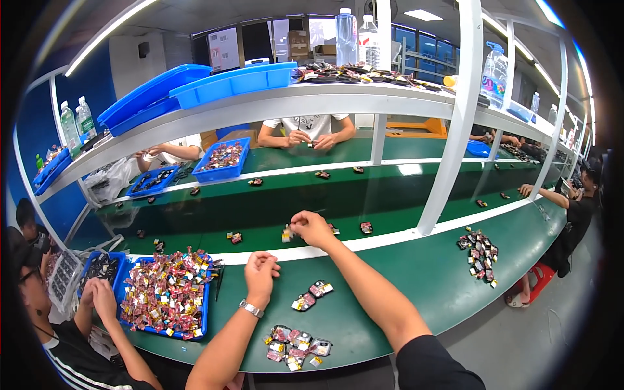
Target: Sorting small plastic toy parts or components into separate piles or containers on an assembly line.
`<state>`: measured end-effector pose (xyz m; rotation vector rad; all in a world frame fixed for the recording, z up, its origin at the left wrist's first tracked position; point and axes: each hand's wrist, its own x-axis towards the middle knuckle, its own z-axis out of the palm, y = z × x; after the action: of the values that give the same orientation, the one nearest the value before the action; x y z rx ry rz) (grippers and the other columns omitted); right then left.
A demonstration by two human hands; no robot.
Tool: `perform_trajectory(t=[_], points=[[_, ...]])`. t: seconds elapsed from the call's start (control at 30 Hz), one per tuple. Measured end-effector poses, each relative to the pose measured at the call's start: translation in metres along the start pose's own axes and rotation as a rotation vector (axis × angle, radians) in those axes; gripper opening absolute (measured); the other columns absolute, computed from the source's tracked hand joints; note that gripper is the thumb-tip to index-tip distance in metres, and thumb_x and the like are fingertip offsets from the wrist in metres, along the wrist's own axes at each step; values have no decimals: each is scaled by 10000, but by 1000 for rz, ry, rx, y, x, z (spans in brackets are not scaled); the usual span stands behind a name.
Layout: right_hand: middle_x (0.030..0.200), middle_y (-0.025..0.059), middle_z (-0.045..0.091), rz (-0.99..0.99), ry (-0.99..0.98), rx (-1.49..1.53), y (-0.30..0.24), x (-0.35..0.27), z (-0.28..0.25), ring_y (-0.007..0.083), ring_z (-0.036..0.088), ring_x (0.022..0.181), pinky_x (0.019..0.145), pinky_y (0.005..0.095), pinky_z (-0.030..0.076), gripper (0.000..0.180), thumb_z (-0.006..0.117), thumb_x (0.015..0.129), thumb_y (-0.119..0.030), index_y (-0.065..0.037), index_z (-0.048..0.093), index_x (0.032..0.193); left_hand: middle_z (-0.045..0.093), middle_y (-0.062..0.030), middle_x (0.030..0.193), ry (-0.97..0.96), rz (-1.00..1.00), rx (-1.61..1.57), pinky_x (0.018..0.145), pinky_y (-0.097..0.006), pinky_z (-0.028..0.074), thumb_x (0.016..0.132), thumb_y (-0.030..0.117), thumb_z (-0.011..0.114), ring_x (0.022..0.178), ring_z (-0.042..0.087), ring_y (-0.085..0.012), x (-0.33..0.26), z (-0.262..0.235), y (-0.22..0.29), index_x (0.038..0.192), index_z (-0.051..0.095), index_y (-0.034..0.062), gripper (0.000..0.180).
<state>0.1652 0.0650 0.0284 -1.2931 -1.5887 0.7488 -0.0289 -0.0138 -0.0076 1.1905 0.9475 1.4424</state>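
My right hand (311, 227) reaches forward over the white edge strip and pinches a small part (286, 233) above the green conveyor belt (273, 214). My left hand (261, 272) rests as a closed fist on the green worktable (416, 273), a watch on its wrist; whether anything is inside it is hidden. Just right of that fist lie two small foil-wrapped parts (312, 296). Nearer to me sits a small heap of the same parts (296, 343).
A blue tray (166, 296) heaped with wrapped parts stands to my left, a person in black beside it. Another pile (480, 250) lies at right. Loose parts ride the belt (366, 227). People work opposite and far right. White shelf posts (452, 130) rise ahead.
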Motion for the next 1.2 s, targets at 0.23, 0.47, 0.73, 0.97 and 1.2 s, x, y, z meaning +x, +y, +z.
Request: perform_trajectory(t=[0.23,0.47,0.73,0.97,1.2], points=[[845,109,678,-164,-246,2,-46,-96,-30,186,663,796,751,303,524,244,689,825,-51,25,582,1030,632,-107,1069,-523,-340,-118,733,-296,561,989,149,506,866,625,-148,-15,17,23,1247,508,-27,313],[814,118,654,-242,-98,-62,-45,-112,-24,225,662,765,687,321,521,110,697,806,-67,-19,640,886,624,-113,1149,-577,-272,-49,823,-292,558,963,74,531,961,625,-143,-15,9,18,1301,475,-39,361],[1032,49,614,-642,90,-493,-46,-124,-13,249,606,943,774,353,531,187,723,744,-47,-81,673,921,567,-111,1249,-575,-270,-155,925,-309,545,948,-13,501,1096,600,-171,-16,11,24,1393,397,27,458],[1034,89,587,-626,-36,-385,-42,-119,-19,277,574,996,840,372,502,162,725,720,-36,-67,628,845,552,-117,1261,-583,-327,-229,949,-332,539,934,-39,502,1125,589,-200,-19,13,22,1376,408,27,456],[877,40,568,-687,-133,-525,-31,-117,-22,241,556,863,780,358,487,139,722,728,-61,-77,634,834,571,-111,1212,-567,-360,-208,933,-366,550,929,-42,503,1101,599,-202,-17,12,18,1259,453,26,341]])
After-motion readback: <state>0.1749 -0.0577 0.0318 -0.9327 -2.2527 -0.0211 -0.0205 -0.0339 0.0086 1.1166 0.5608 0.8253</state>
